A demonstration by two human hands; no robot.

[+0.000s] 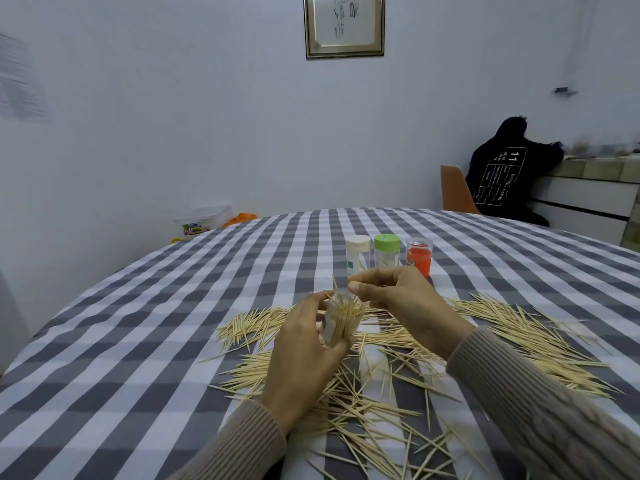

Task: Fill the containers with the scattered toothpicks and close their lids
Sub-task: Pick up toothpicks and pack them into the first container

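Behind hands (398, 306), three lidded containers (387, 252)

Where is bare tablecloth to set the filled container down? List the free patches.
Free: the checked tablecloth left of the toothpick scatter, and the strip behind the three standing containers. Crowded: everything around the left hand and right hand.

framed picture (344, 26) far wall: top cut off, writing unreadable to me | paper sheet (20, 81) far left: blurred | clear container (341, 323): lower part hidden by left hand (304, 348) | right hand (401, 306): I can't tell what fingertips pinch | near toothpicks (381, 455): cut by bottom edge
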